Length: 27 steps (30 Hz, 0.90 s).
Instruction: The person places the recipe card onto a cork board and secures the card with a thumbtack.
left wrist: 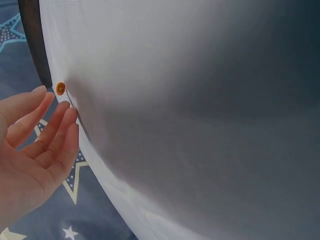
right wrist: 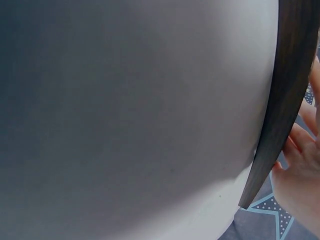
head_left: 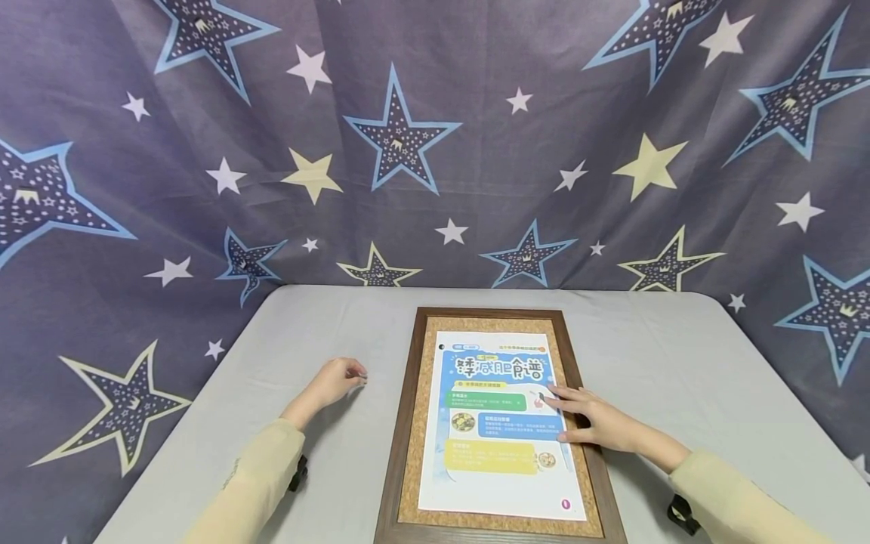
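In the head view my left hand is over the grey table to the left of a framed cork board. Its fingers are loosely curved. Near those fingertips, in the left wrist view, lies a small round orange-gold piece like a thumbtack, with no finger visibly closed on it. My right hand lies across the board's right side, fingers spread and reaching onto a printed poster sheet. The right wrist view shows the dark wooden frame edge beside that hand. A black dot marks the poster's upper left corner.
The board stands on a grey-covered table, near its front edge. Behind the table hangs a dark star-patterned curtain. Dark straps with small devices show beneath both sleeves.
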Each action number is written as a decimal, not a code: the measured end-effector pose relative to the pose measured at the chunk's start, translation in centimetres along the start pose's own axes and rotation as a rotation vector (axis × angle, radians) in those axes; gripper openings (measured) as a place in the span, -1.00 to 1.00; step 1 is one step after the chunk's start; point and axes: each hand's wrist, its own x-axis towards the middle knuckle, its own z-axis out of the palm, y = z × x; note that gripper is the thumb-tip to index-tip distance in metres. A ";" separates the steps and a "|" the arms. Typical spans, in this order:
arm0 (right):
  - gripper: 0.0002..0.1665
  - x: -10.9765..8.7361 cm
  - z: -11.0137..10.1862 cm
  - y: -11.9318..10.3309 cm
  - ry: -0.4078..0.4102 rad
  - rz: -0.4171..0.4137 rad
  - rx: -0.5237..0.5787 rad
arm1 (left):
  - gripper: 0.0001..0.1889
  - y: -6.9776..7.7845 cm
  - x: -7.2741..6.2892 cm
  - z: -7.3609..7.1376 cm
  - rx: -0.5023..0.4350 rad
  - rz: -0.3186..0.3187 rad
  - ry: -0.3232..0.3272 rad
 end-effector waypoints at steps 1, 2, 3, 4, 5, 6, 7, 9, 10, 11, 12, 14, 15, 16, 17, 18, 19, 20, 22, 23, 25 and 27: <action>-0.27 0.0 0.0 0.0 0.000 0.000 0.000 | -0.89 0.0 0.0 0.0 0.003 0.002 -0.002; -0.27 0.0 0.0 0.0 0.000 0.000 0.000 | -0.89 0.0 0.1 0.0 0.006 0.008 -0.003; -0.27 0.0 0.0 0.0 0.000 0.001 0.000 | -0.90 0.1 0.2 0.0 0.006 0.007 -0.003; -0.27 0.0 0.0 0.0 -0.001 0.001 -0.001 | -0.90 0.1 0.2 0.1 0.005 0.007 -0.004; -0.26 0.0 0.0 0.0 -0.001 0.001 -0.003 | -0.91 0.1 0.3 0.1 0.005 0.006 -0.005; -0.26 0.0 0.0 0.0 -0.001 0.000 -0.003 | -0.92 0.1 0.3 0.2 0.005 0.006 -0.006; -0.26 0.0 -0.1 0.0 -0.001 0.000 -0.002 | -0.92 0.1 0.4 0.2 0.010 0.013 -0.010; -0.27 0.0 -0.1 -0.1 -0.002 0.000 0.000 | -0.92 0.1 0.4 0.3 0.011 0.012 -0.012; -0.27 0.0 -0.1 -0.1 -0.003 0.001 0.003 | -0.93 0.1 0.5 0.3 0.013 0.012 -0.014; -0.27 0.0 -0.1 -0.1 -0.004 0.002 0.005 | -0.93 0.1 0.5 0.3 0.013 0.011 -0.013; -0.27 0.0 -0.1 -0.1 -0.005 0.004 0.007 | -0.93 0.1 0.5 0.4 0.017 0.011 -0.014; -0.27 0.0 -0.1 -0.1 -0.008 0.006 0.007 | -0.93 0.1 0.6 0.4 0.017 0.004 -0.013; -0.27 0.0 -0.1 -0.1 -0.009 0.007 0.008 | -0.94 0.1 0.7 0.4 0.018 0.003 -0.012; -0.27 0.0 -0.1 -0.1 -0.010 0.008 0.007 | -0.94 0.0 0.7 0.4 0.016 -0.001 -0.013; -0.27 0.0 -0.1 -0.1 -0.010 0.008 0.008 | -0.94 0.0 0.7 0.5 0.014 -0.004 -0.013; -0.27 0.0 -0.1 -0.1 -0.010 0.009 0.008 | -0.94 0.0 0.7 0.5 0.013 -0.005 -0.013; -0.27 0.0 -0.1 -0.1 -0.010 0.009 0.009 | -0.95 0.0 0.7 0.5 0.008 -0.007 -0.012; -0.27 0.0 -0.1 -0.1 -0.010 0.010 0.009 | -0.95 0.0 0.6 0.6 0.010 -0.001 -0.011; -0.26 0.0 -0.1 -0.1 -0.010 0.010 0.008 | -0.95 0.0 0.6 0.6 0.005 -0.005 -0.007; -0.26 0.0 -0.1 -0.1 -0.010 0.009 0.008 | -0.96 0.0 0.6 0.7 0.004 -0.005 -0.004; -0.26 0.0 0.0 0.0 -0.010 0.007 0.006 | -0.95 0.0 0.6 0.7 0.007 -0.003 0.000; -0.26 0.0 0.0 0.0 -0.010 0.006 0.004 | -0.95 0.0 0.6 0.7 0.008 -0.008 0.004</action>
